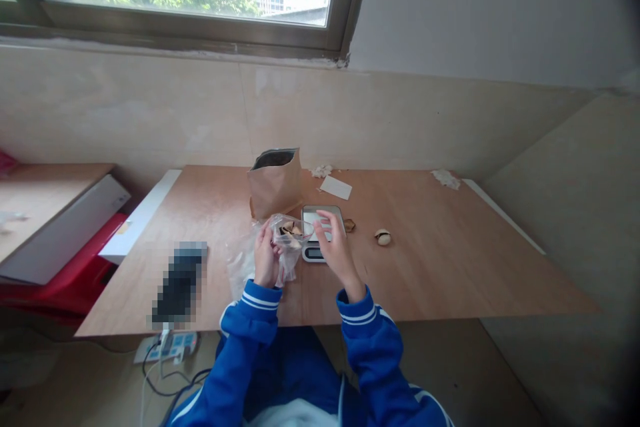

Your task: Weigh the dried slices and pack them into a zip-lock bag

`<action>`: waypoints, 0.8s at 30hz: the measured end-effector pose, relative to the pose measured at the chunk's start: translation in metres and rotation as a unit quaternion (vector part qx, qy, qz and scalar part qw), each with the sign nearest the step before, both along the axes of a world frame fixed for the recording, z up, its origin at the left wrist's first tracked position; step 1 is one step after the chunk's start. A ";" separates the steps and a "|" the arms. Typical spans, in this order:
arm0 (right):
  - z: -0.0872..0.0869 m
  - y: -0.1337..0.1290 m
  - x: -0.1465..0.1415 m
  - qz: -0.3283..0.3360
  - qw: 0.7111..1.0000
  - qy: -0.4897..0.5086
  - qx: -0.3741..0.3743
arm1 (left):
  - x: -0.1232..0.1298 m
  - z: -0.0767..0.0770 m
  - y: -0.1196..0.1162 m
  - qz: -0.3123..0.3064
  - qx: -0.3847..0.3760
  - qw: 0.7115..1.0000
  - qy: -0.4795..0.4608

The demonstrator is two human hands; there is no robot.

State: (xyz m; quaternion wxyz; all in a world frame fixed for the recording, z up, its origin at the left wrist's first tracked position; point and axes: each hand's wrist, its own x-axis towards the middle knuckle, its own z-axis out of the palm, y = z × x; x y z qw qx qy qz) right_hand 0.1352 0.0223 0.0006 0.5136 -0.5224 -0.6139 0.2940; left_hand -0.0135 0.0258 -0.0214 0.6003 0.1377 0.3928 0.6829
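My left hand [267, 260] is closed around a clear plastic bag [287, 260], with several brown, pale-edged dried pieces [291, 229] inside it. The mouth of the bag faces right, toward my right hand [336, 247]. That hand hovers over a small kitchen scale [313, 253], fingers apart; whether its thumb touches the bag's rim is unclear. Partly hidden behind the right hand, a brown piece [350, 225] lies beside the scale. Farther right sits a round, pale piece with a dark split [383, 237].
An open brown paper pouch [275, 187] stands behind the bag. A white card [336, 187] and crumpled tissue [321, 171] lie at the back, more tissue [446, 179] at back right. On the left is a blurred phone [180, 283], cabled to a power strip [167, 347] below the table edge.
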 end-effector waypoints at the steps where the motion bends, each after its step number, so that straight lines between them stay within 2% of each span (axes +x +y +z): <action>1: -0.007 -0.006 0.002 0.016 0.999 0.012 -0.026 | 0.000 0.001 0.000 0.006 0.004 1.000 -0.010; 5: -0.024 -0.027 -0.008 0.091 0.989 0.075 -0.093 | 0.006 0.006 -0.006 0.016 0.030 0.999 -0.031; 8: -0.022 -0.032 -0.021 0.064 0.987 0.127 -0.073 | 0.012 0.011 -0.016 -0.014 0.050 0.998 -0.030; 11: -0.013 -0.030 -0.022 0.033 0.989 0.137 -0.039 | 0.015 0.012 -0.025 -0.067 0.085 0.994 0.006; 13: -0.008 -0.028 -0.017 0.030 0.991 0.132 -0.019 | 0.012 0.010 -0.028 -0.071 0.107 0.989 0.077; 15: -0.005 -0.029 -0.010 0.020 0.991 0.135 -0.009 | 0.005 0.007 -0.026 -0.022 0.109 0.975 0.194; 17: -0.004 -0.031 -0.004 0.004 0.989 0.146 -0.007 | -0.004 0.005 -0.023 0.045 0.100 0.943 0.315; 19: -0.005 -0.033 0.000 -0.002 0.988 0.152 -0.019 | -0.012 0.005 -0.019 0.066 0.109 0.911 0.392; 21: -0.006 -0.035 0.002 -0.001 0.987 0.158 -0.037 | -0.016 0.005 -0.017 0.015 0.132 0.900 0.415; 24: -0.007 -0.036 0.000 -0.013 0.983 0.176 -0.055 | -0.014 0.007 -0.017 -0.080 0.150 0.908 0.383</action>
